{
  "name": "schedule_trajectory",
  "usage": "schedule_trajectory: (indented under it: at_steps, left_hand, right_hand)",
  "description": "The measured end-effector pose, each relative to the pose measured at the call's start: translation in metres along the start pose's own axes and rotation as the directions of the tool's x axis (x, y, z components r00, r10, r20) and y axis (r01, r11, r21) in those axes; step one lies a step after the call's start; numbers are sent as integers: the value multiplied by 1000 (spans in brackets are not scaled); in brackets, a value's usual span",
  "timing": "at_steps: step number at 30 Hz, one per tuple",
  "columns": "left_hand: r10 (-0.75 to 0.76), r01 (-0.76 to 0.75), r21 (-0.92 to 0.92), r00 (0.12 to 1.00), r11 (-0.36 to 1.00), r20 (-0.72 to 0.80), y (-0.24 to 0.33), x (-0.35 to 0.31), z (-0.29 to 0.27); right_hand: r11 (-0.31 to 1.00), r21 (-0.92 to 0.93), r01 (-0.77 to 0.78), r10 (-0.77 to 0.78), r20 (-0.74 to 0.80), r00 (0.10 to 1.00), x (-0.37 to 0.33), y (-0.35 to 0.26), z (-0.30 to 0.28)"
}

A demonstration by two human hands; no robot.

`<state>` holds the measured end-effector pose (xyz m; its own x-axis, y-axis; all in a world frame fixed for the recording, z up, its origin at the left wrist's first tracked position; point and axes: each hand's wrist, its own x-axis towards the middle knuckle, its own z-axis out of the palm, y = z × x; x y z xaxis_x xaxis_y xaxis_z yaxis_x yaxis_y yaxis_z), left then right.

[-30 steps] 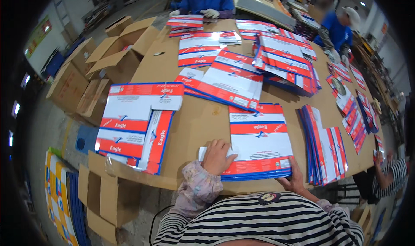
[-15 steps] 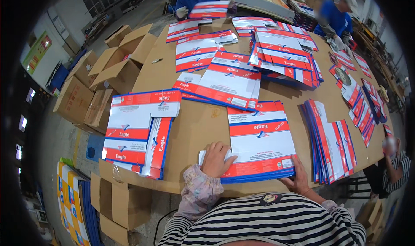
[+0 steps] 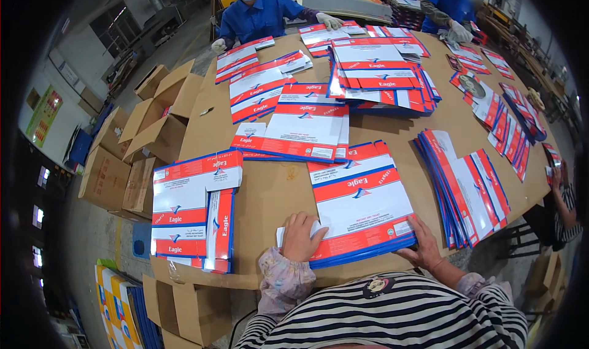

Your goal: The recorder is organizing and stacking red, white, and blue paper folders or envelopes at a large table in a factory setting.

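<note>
A stack of flat red, white and blue printed cartons (image 3: 362, 205) lies on the brown table (image 3: 270, 189) right in front of me. My left hand (image 3: 302, 237) rests flat on the stack's near left corner, fingers spread. At the near right corner my right hand (image 3: 425, 244) grips the stack's edge. A second pile of the same cartons (image 3: 190, 208) lies to the left of my left hand, and a fanned row of them (image 3: 466, 186) stands to the right.
More carton stacks (image 3: 374, 73) cover the far half of the table. Two people in blue (image 3: 257, 14) with white gloves work at the far side. A hand (image 3: 555, 180) shows at the right edge. Open cardboard boxes (image 3: 153, 122) stand on the floor at left.
The view has shifted slightly; my hands stay on the near corners of the stack. The workers at the far side have moved their hands among their cartons.
</note>
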<state>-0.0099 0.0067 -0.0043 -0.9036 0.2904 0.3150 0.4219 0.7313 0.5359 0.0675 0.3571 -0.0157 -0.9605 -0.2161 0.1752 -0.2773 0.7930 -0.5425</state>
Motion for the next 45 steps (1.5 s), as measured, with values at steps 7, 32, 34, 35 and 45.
schedule_trajectory:
  at_steps: [7,32,34,35,45]
  left_hand:
    - [19,-20,-28,1000,999,-19,-1,-4,4]
    - [6,-7,-30,1000,1000,-27,-3,-3,2]
    - [-4,3,-39,1000,999,-23,-4,-4,3]
    - [-18,18,-46,1000,999,-8,-5,-5,4]
    - [-38,38,-37,999,999,-3,2,0,1]
  right_hand:
    - [1000,-14,22,-23,-19,1000,-1,0,2]
    - [999,17,28,-29,26,999,0,-1,0]
    - [999,25,48,-48,25,999,-4,5,3]
    - [997,40,60,-61,29,998,-3,7,4]
    - [995,82,48,-52,51,997,0,-2,-7]
